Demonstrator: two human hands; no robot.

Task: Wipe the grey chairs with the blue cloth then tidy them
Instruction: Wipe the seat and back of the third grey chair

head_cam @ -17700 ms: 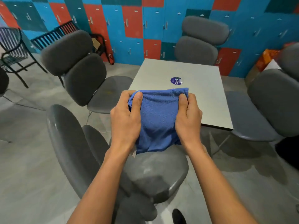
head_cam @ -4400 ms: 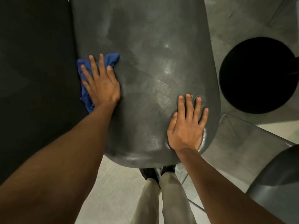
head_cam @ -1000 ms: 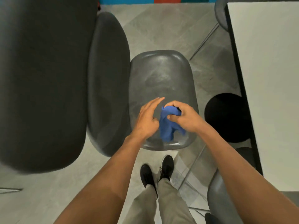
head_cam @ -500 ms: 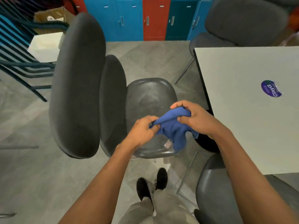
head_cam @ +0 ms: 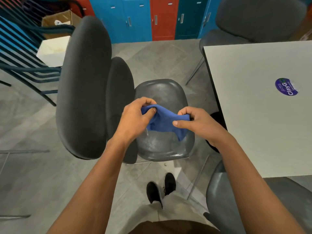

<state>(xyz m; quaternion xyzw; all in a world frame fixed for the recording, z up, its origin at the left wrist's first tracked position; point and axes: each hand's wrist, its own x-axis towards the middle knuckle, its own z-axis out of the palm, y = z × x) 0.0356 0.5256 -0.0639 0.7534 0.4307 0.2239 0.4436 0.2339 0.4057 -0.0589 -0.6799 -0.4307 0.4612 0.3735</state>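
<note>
I hold the blue cloth (head_cam: 164, 121) in the air above the seat of a grey chair (head_cam: 163, 92). My left hand (head_cam: 136, 114) pinches its left end and my right hand (head_cam: 190, 119) pinches its right end, so the cloth sags between them. The chair's two padded back pieces stand to the left of the seat. A second grey chair (head_cam: 217, 188) shows at the lower right, and a third grey chair (head_cam: 256, 17) stands at the far side of the table.
A white table (head_cam: 260, 107) with a round blue sticker (head_cam: 286, 86) fills the right side, close to the chair seat. Dark metal slatted chairs (head_cam: 25, 53) and a cardboard box (head_cam: 62, 19) stand at the back left. Coloured lockers (head_cam: 152, 16) line the far wall.
My hands have drawn apart and stretched the cloth between them. My left hand now grips its left end more firmly. The view has lifted slightly.
</note>
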